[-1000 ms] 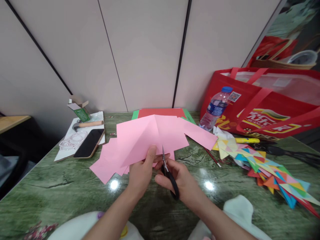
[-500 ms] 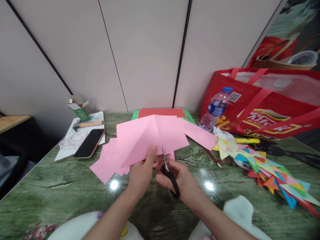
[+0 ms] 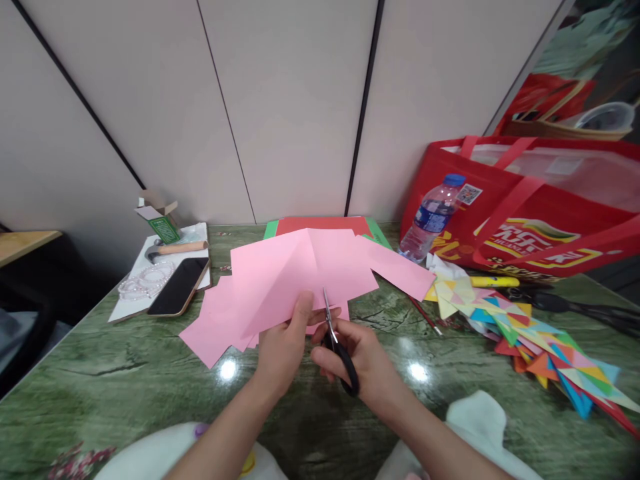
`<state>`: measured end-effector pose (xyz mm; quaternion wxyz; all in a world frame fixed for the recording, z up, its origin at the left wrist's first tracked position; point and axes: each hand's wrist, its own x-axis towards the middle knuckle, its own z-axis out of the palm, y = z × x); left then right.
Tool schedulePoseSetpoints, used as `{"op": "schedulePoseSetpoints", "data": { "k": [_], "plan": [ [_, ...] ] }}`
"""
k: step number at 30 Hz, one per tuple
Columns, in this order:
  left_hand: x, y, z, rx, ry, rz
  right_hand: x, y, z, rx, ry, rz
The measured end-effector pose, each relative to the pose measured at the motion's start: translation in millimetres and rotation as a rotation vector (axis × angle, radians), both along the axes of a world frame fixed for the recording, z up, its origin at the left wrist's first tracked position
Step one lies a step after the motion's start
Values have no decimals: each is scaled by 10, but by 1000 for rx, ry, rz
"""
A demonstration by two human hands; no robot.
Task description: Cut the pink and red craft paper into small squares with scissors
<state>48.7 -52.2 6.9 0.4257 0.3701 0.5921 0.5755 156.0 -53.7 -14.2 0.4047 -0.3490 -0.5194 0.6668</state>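
While the left hand (image 3: 281,347) pinches the near edge of a creased pink sheet (image 3: 300,273) held above the green bench (image 3: 125,373), the right hand (image 3: 367,363) is curled through the black handles of scissors (image 3: 336,340), whose blades meet the sheet's near edge just beside the left thumb. More pink paper (image 3: 215,327) lies beneath. A water bottle (image 3: 431,217) leans against a red bag (image 3: 540,213), near colourful folded papers (image 3: 540,347).

Bare forearms (image 3: 227,432), slim fingers (image 3: 301,308), white garment (image 3: 145,459) below — perhaps trousers — yellow-purple print.
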Motion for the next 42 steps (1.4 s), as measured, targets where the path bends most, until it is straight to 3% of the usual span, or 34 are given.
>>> {"op": "schedulePoseSetpoints", "data": {
  "k": [3,9,16,27,42],
  "plan": [
    [-20,-10,0,-14,43,-52,-12,5,27,-16,-2,1],
    [-24,-44,56,-28,265,71,7,15,58,16,16,-27],
    [-8,-39,-4,6,166,-6,10,19,30,47,27,-38],
    [-6,-49,32,-5,140,7,9,6,52,46,37,-58],
    [-19,-41,-85,29,126,28,0,9,34,28,14,-73]
  ]
}}
